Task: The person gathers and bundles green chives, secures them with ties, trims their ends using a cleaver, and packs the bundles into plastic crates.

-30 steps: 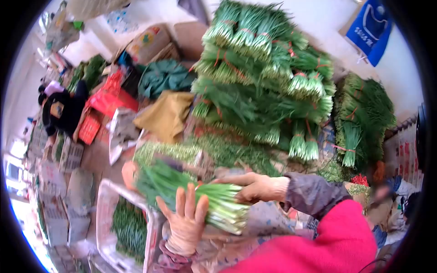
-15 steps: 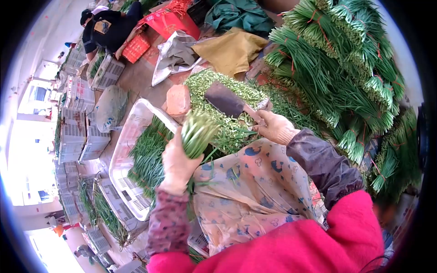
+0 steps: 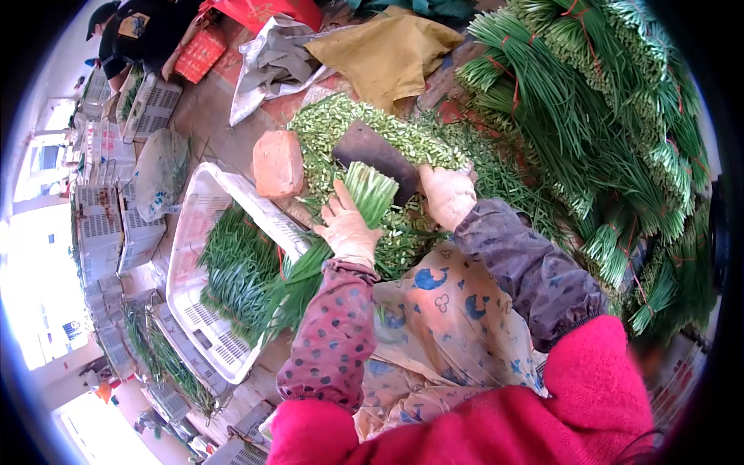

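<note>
My left hand (image 3: 350,231), gloved, lies over a bunch of garlic chives (image 3: 372,194), its fingers curved along the bunch's side. The pale stem ends point up towards a cleaver, and the green leaves trail down past my left wrist. In my gloved right hand (image 3: 448,197) is the cleaver (image 3: 376,159), its dark broad blade flat and just beyond the stem ends; the fist hides its handle. Whether blade and stems touch, I cannot tell. Under and around both spreads a heap of short chopped stems (image 3: 434,147).
A white plastic crate (image 3: 186,263) with more chives stands at the left. Beside the heap sits an orange brick (image 3: 277,164). Tied chive bundles (image 3: 573,132) are stacked high at the right. Sacks (image 3: 387,50) lie behind. Another person (image 3: 143,35) bends over crates at the upper left.
The bunch has gone from above the crate's edge to the heap, right in front of the blade. My right hand has shifted slightly left and towards the far side. The whole view has shifted.
</note>
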{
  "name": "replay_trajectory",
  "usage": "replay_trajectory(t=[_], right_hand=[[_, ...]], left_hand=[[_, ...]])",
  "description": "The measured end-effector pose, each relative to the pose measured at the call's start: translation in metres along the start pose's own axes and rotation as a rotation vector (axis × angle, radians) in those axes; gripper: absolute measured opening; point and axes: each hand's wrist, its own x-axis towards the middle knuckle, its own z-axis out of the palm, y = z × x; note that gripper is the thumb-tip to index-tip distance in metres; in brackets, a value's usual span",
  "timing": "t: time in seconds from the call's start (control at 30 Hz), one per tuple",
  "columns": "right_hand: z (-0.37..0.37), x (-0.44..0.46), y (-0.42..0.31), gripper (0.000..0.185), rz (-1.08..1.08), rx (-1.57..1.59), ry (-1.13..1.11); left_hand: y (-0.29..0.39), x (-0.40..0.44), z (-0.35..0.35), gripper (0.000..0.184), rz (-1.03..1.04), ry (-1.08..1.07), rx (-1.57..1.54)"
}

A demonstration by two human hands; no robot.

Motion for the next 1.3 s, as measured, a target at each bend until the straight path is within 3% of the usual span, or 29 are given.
replay_trajectory(t=[0.03, 0.13, 0.2, 0.27, 0.37, 0.43, 0.5, 0.57, 1.1, 1.23, 1.3], right_hand=[[-0.002, 0.007, 0.002, 0.035, -0.003, 0.005, -0.005], [-0.036, 0.014, -0.001, 0.031, 0.073, 0.4, -0.173], [-0.043, 0.018, -0.003, 0.031, 0.115, 0.409, -0.23], [-0.048, 0.019, -0.006, 0.033, 0.189, 0.382, -0.347], [-0.069, -0.001, -0.004, 0.035, 0.052, 0.323, -0.191], [-0.082, -0.025, -0.008, 0.029, 0.098, 0.386, -0.041], [-0.088, -0.044, -0.01, 0.02, 0.002, 0.357, 0.066], [-0.091, -0.061, -0.009, 0.017, -0.009, 0.382, 0.042], [-0.073, -0.075, -0.003, 0.014, -0.112, 0.104, -0.042], [-0.087, -0.065, -0.011, 0.014, -0.084, 0.006, -0.132], [-0.08, -0.054, -0.005, 0.019, -0.164, 0.077, -0.111]], left_hand=[[0.001, -0.001, 0.011, 0.139, 0.027, 0.067, -0.057], [0.012, 0.002, 0.001, 0.141, -0.027, 0.063, -0.239], [0.014, 0.005, -0.008, 0.142, -0.008, 0.059, -0.472], [0.013, 0.01, -0.005, 0.142, -0.007, 0.021, -0.507], [0.017, 0.017, -0.008, 0.141, -0.059, -0.061, -0.439], [0.021, 0.025, -0.009, 0.142, -0.071, -0.124, -0.36], [0.022, 0.029, -0.011, 0.114, -0.063, -0.109, -0.29], [0.017, 0.037, -0.005, 0.102, -0.028, -0.088, -0.279], [0.016, 0.04, 0.003, 0.094, 0.039, -0.096, -0.213], [0.021, 0.04, 0.007, 0.081, 0.024, -0.083, -0.233], [0.022, 0.043, 0.014, 0.058, 0.026, -0.045, -0.246]])
